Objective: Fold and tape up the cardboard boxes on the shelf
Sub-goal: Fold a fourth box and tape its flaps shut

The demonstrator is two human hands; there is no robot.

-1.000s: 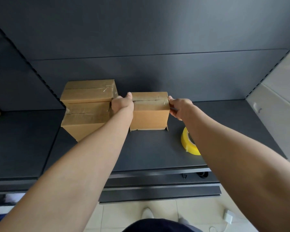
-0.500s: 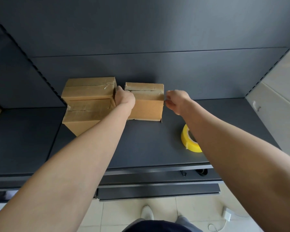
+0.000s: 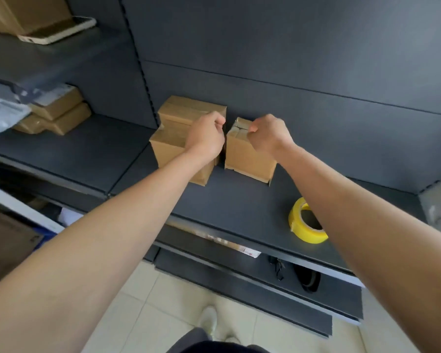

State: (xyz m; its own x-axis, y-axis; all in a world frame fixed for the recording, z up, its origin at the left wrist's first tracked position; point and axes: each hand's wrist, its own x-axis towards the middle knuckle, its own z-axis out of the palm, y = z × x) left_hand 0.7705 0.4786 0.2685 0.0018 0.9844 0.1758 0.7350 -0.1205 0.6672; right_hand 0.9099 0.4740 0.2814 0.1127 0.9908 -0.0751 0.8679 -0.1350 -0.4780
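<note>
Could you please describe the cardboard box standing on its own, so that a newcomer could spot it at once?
Find the dark grey shelf with the yellow tape roll on it. Near its back panel sits a stack of two cardboard boxes; the single cardboard box stands just right of that stack, across a narrow gap. It alone is unstacked.
</note>
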